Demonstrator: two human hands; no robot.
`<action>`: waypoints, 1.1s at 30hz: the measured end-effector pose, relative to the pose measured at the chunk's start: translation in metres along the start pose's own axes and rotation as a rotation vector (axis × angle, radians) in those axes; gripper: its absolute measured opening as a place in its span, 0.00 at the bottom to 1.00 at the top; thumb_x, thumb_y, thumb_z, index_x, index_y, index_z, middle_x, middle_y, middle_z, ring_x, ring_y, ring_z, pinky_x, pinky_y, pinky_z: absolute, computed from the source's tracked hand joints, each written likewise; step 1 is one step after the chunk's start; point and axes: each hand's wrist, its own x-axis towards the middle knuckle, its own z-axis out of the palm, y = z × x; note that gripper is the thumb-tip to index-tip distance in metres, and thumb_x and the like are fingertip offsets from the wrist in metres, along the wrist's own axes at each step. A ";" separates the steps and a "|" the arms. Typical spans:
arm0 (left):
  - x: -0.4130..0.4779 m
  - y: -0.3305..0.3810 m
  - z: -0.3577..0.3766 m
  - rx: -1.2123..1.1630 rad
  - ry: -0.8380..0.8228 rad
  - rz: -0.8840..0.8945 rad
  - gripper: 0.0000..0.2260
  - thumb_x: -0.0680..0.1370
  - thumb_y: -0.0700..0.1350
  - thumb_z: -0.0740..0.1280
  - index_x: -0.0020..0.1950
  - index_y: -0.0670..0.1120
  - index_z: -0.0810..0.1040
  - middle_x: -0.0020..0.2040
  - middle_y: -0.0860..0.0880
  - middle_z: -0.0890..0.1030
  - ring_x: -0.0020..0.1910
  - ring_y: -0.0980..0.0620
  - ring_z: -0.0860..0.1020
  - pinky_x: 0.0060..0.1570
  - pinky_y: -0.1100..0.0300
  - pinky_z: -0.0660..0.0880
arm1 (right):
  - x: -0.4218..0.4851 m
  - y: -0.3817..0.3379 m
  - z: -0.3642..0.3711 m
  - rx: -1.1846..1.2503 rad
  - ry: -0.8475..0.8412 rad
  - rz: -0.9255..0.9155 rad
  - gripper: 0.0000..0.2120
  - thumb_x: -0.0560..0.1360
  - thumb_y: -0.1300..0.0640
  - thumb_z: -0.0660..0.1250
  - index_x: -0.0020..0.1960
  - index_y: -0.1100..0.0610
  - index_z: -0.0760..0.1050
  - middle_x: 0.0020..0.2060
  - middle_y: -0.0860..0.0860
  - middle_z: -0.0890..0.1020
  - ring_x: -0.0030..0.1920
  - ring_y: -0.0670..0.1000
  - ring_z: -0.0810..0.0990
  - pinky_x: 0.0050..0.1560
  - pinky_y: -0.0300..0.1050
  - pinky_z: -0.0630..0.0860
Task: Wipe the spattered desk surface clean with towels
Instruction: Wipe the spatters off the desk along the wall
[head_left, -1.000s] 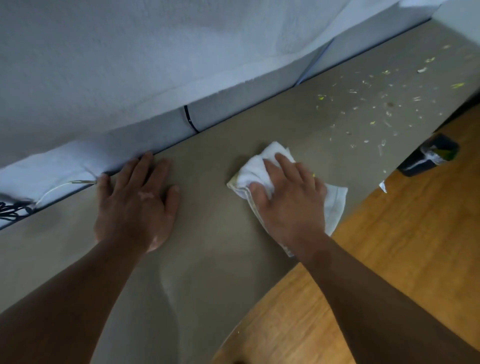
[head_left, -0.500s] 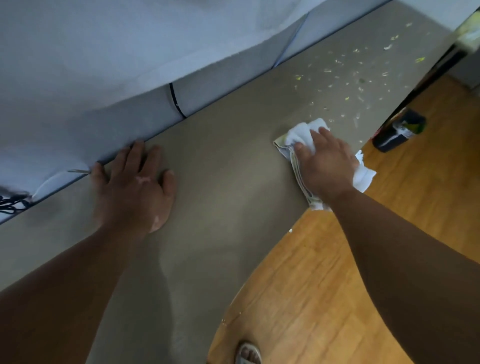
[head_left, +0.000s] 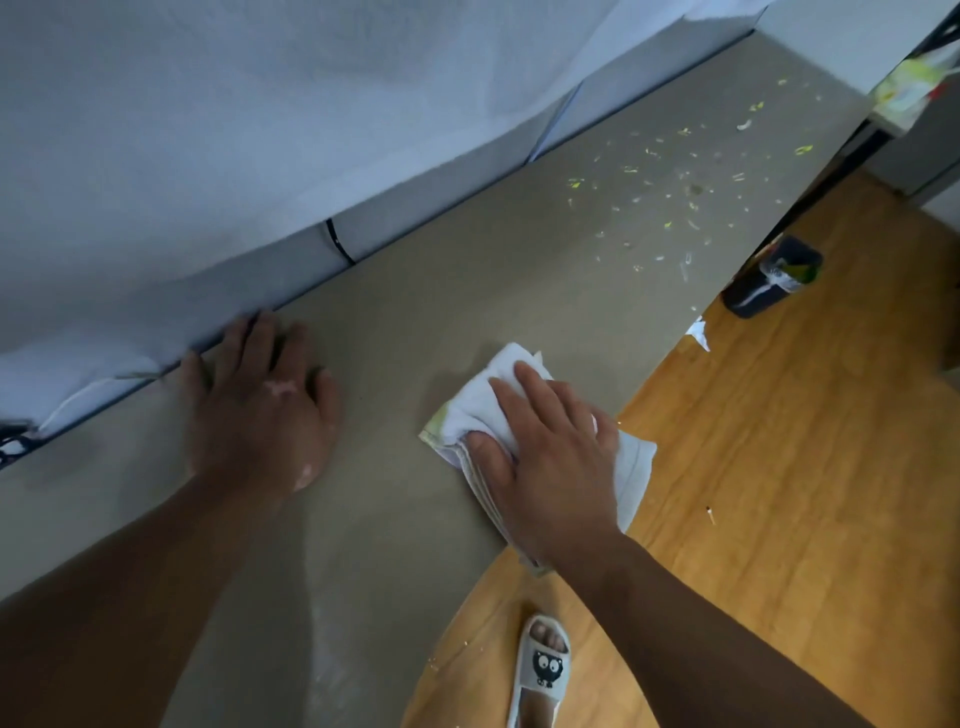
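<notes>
Drawn back from the spatter (head_left: 675, 197), the towel (head_left: 480, 402) is pressed under the flat right hand (head_left: 550, 462) at the desk (head_left: 415, 312) edge; the left hand (head_left: 260, 410) is spread, empty. Firm strokes beyond the fingertips (head_left: 521, 370) are advised.

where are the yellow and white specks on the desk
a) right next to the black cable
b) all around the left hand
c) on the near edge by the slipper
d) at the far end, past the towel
D: the specks lie scattered over the far end of the desk, beyond the towel under the right hand, while the left hand rests flat on a bare stretch.
</notes>
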 end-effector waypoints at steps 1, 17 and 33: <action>0.001 0.005 0.000 -0.007 -0.003 -0.019 0.23 0.79 0.53 0.52 0.68 0.42 0.73 0.73 0.38 0.71 0.74 0.37 0.67 0.69 0.35 0.64 | 0.005 0.006 0.000 -0.003 -0.002 -0.027 0.26 0.81 0.34 0.54 0.73 0.44 0.72 0.77 0.45 0.71 0.74 0.54 0.70 0.72 0.61 0.65; 0.071 0.127 0.015 -0.026 -0.017 0.022 0.26 0.78 0.59 0.53 0.72 0.47 0.71 0.72 0.41 0.71 0.73 0.38 0.67 0.69 0.33 0.64 | 0.152 0.159 -0.012 0.028 -0.018 -0.047 0.27 0.82 0.34 0.53 0.76 0.44 0.70 0.78 0.42 0.68 0.74 0.53 0.66 0.72 0.59 0.63; 0.133 0.174 0.032 -0.018 0.024 0.031 0.29 0.80 0.60 0.52 0.76 0.46 0.69 0.76 0.37 0.68 0.76 0.37 0.65 0.74 0.37 0.61 | 0.258 0.244 -0.025 0.003 0.021 0.284 0.27 0.84 0.37 0.51 0.77 0.50 0.66 0.79 0.49 0.66 0.76 0.59 0.63 0.71 0.64 0.60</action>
